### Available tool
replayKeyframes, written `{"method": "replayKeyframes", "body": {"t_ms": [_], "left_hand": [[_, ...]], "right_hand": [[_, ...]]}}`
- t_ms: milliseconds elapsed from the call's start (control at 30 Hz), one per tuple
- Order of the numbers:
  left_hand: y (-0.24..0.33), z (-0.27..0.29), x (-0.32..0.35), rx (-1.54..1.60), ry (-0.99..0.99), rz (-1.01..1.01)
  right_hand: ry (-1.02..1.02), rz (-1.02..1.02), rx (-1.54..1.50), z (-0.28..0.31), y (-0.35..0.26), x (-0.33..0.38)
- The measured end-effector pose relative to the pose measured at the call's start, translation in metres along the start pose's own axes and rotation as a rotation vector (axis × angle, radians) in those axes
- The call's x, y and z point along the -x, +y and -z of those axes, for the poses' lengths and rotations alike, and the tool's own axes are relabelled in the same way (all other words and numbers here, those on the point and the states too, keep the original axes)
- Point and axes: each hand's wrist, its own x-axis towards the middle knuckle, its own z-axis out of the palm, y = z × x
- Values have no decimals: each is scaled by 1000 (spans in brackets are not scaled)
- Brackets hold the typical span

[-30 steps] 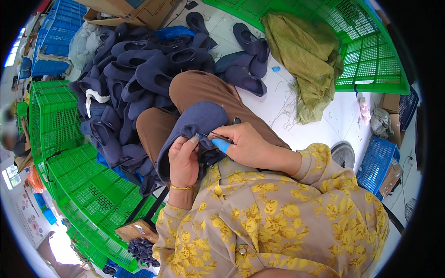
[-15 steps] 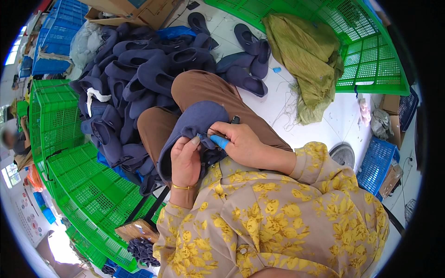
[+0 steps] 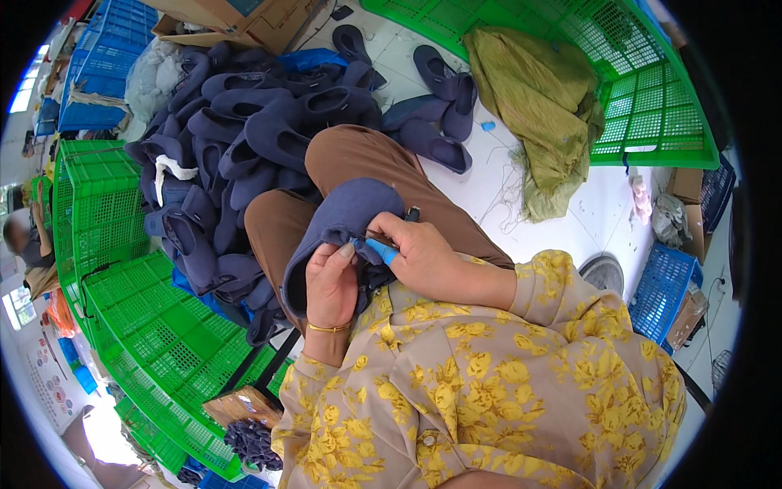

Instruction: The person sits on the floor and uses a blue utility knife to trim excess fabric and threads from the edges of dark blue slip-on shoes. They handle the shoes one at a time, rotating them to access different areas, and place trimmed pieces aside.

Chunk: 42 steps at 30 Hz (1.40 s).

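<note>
Across my lap lies a navy fabric shoe (image 3: 358,204), its rounded end away from me and its edge bunched up. My left hand (image 3: 330,285), with a thin gold bangle at the wrist, pinches that bunched edge between thumb and fingers. Close against it, my right hand (image 3: 423,261) is closed round a small tool with a black end (image 3: 413,214); most of the tool is hidden by the fingers. A blue wrap (image 3: 383,251) covers my right thumb, which points at the pinched edge. The fingertips of both hands nearly touch.
Beyond my knees rises a heap of navy shoes (image 3: 252,114); several more (image 3: 436,147) lie on the white floor. Green crates (image 3: 163,326) stand at left, another green crate (image 3: 652,106) at far right beside an olive sack (image 3: 533,98). A person (image 3: 37,236) sits at far left.
My right hand has shifted slightly at the shoe's edge, and the tool's black end sits a little lower. The left hand keeps its pinch. At far left, the other person's arm has moved.
</note>
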Motion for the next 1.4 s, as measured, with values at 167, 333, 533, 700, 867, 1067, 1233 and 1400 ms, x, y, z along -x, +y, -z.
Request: {"method": "replayKeyframes", "body": {"t_ms": [167, 333, 533, 700, 867, 1067, 1233, 1400], "left_hand": [[-3, 9, 0, 38, -84, -15], [-1, -5, 3, -4, -2, 24], [1, -14, 5, -101, 0, -29], [6, -29, 7, -278, 119, -27], [11, -32, 7, -344, 120, -20], [9, -25, 6, -260, 39, -23], [5, -15, 7, -280, -37, -30], [1, -2, 5, -352, -54, -28]], "right_hand": [[18, -46, -84, -9, -3, 0], [30, -117, -223, -4, -21, -6], [-52, -56, -12, 5, -19, -21], [125, 265, 402, 8, -19, -20], [214, 97, -350, 25, -36, -41], [95, 261, 230, 37, -31, -40], [-126, 199, 421, 28, -31, -34], [-117, 261, 348, 24, -34, -32]]}}
